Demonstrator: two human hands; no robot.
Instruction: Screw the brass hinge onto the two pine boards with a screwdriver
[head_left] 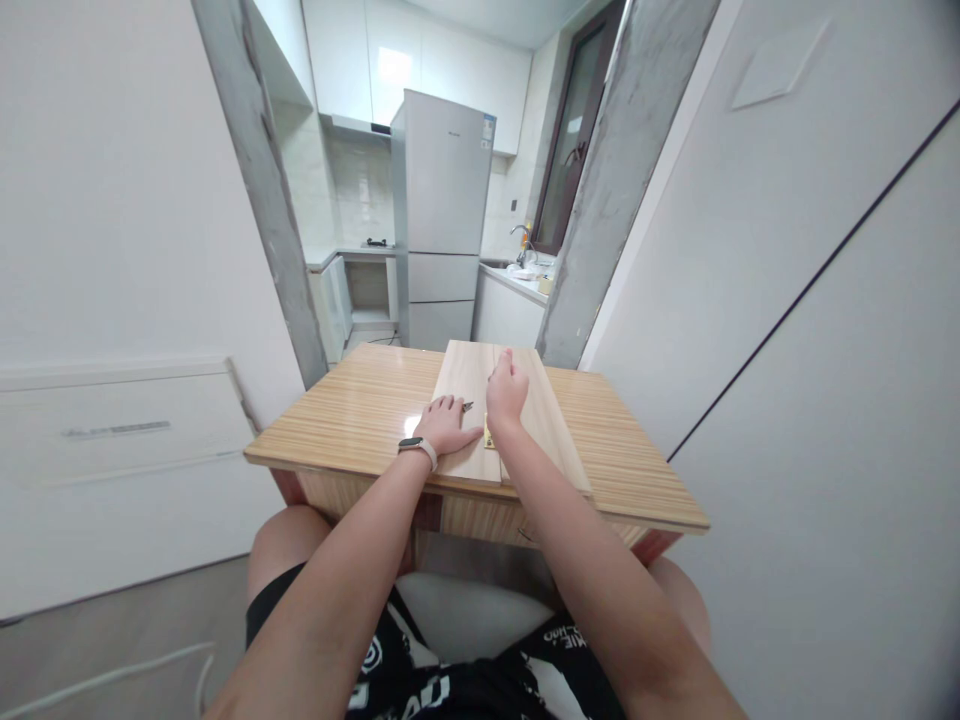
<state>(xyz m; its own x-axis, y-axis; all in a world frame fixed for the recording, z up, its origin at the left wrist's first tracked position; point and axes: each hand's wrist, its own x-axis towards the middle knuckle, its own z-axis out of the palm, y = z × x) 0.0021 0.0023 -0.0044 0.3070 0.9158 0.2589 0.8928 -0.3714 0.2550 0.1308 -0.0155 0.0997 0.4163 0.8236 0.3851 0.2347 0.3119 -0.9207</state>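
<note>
The gold hinge is at three o'clock from the open left hand, seven o'clock from the curled-shut right hand.

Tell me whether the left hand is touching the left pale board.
Touching. The head view shows the left hand laid palm down on the left pale board, its thumb stretched out across the surface.

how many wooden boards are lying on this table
2. The left board lies under the left hand; the right board beside it, below the right forearm. Any underneath would be hidden.
</note>
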